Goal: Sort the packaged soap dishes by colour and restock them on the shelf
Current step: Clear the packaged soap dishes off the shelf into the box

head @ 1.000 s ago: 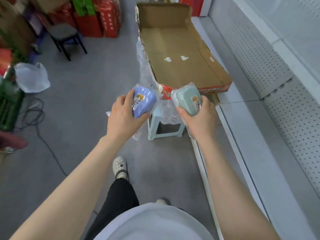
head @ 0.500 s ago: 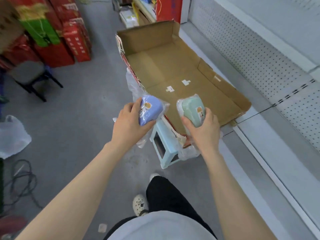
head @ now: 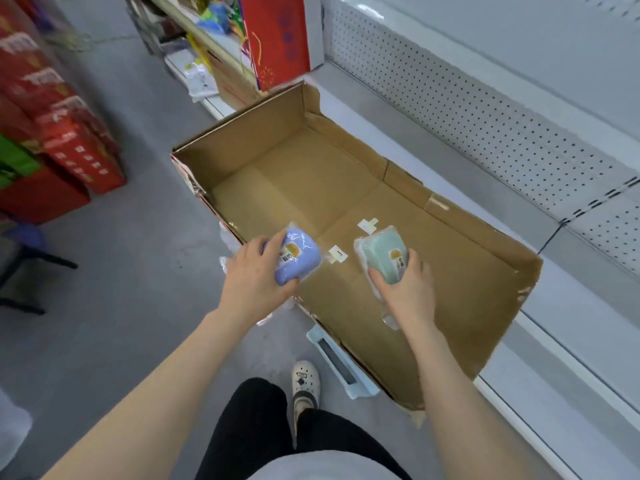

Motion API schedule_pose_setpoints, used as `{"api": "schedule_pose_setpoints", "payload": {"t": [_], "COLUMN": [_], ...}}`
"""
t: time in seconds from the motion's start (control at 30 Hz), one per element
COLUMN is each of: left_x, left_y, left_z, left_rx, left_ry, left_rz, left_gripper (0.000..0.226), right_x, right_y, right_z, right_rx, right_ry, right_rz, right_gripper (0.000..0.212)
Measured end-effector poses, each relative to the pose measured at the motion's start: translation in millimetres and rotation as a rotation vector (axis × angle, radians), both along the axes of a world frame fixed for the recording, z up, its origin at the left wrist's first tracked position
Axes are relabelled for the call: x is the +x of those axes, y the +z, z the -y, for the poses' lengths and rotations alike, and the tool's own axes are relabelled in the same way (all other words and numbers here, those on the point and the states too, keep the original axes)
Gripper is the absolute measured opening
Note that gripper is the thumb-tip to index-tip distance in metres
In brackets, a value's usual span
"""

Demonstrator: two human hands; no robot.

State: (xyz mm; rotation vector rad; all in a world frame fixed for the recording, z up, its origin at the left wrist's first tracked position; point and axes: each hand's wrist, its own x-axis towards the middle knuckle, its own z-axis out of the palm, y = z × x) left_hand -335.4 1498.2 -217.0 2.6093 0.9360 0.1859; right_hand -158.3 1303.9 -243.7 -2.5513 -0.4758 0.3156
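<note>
My left hand [head: 254,275] grips a blue soap dish [head: 300,259] wrapped in clear plastic, held over the left wall of a big open cardboard box [head: 242,147]. A pale green soap dish [head: 381,252], also in clear wrap with an orange label, is gripped by my right hand [head: 408,289] above the box's bare floor. The two packs are side by side, a hand's width apart. The white shelf [head: 588,306] runs along the right, with a perforated back panel [head: 485,109] above it.
A light blue plastic stool [head: 341,367] sticks out from under the box's near edge, by my shoe [head: 304,381]. Red cartons [head: 69,147] are stacked at the left on the grey floor. A red bag [head: 277,36] and stocked shelves lie beyond the box.
The view has swung forward and right, so the box now lies under both hands. Both hands keep their packs and have spread slightly further apart.
</note>
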Motion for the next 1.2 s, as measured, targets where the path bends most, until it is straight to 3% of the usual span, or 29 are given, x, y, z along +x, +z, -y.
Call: {"api": "schedule_pose_setpoints", "payload": {"t": [0.37,0.73,1.03,1.2], "left_x": [136,206,208,215], "left_y": [-88,-155,-149,-112], "left_z": [-120,-157,-165,-163], "left_rx": [-0.124,-0.105,-0.083,-0.068], "left_ry": [-0.306,-0.472,-0.560,-0.660], "left_rz": [-0.184,-0.212,-0.280,-0.254], "left_gripper": [0.082,0.081,0.086,0.071], "right_x": [64,95,91,84], "right_y": [-57,-105,-99,-56], "right_z": [-65,-125,-127,-108], "right_rx": [-0.379,-0.552,-0.576,-0.547], "right_ry": [-0.097,-0.140,-0.112,-0.023], "right_rz": [-0.076,-0.048,-0.097,-0.023], "right_gripper": [0.079,0.078,0.080,0.069]}}
